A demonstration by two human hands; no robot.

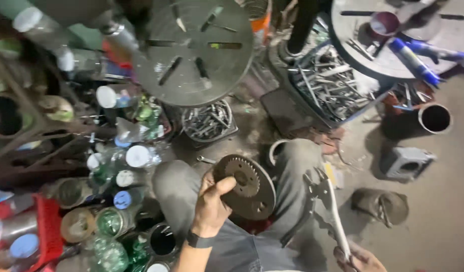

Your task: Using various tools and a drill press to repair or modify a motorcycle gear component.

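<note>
Close left of gear: bottles; ahead, bolt tray.

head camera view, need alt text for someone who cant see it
Seen from above, a seated person's left hand holds up a dark round gear plate over grey-trousered knees, while the right hand grips locking pliers. Around them, on a dirty workshop floor, are plastic bottles, a crate of metal scraps and a slotted round machine table.

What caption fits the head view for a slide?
Left hand holds a round gear plate; right hand grips locking pliers.
</note>
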